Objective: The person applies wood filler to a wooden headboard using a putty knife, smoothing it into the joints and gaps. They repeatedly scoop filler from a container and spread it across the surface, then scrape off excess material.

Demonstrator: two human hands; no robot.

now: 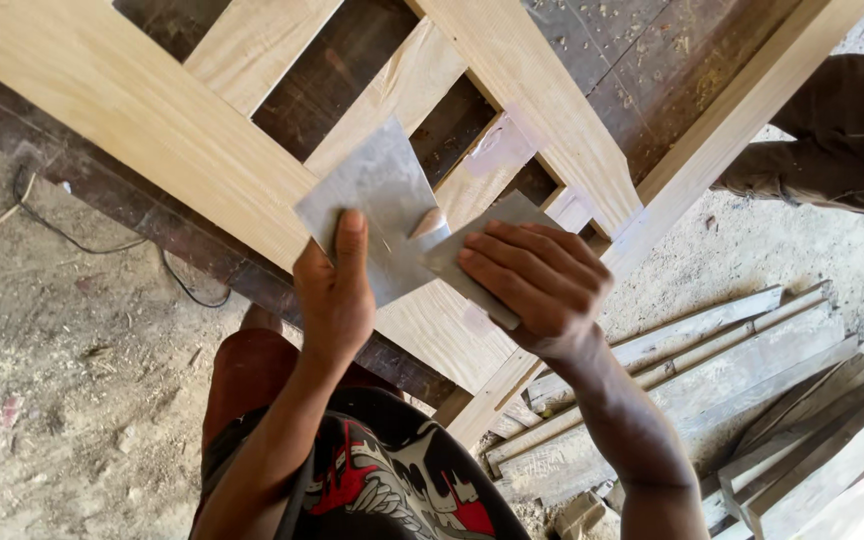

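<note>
My left hand [337, 290] grips a flat grey metal blade [377, 200] by its lower edge, thumb on top. My right hand [542, 275] holds a second, smaller grey metal blade [477, 240] with the fingers laid over it. The two blades meet edge to edge, and a dab of pale filler [430, 222] sits where they touch. Both are held just above a light wooden door frame [152, 120] with slanted slats, which lies on a dark workbench. Pinkish filler patches mark the frame near a joint [497, 150].
Another person's leg in dark trousers [812, 140] stands at the upper right. A stack of rough planks [732, 390] lies on the dirt floor at the lower right. A thin cable [72, 240] trails across the sandy ground at the left.
</note>
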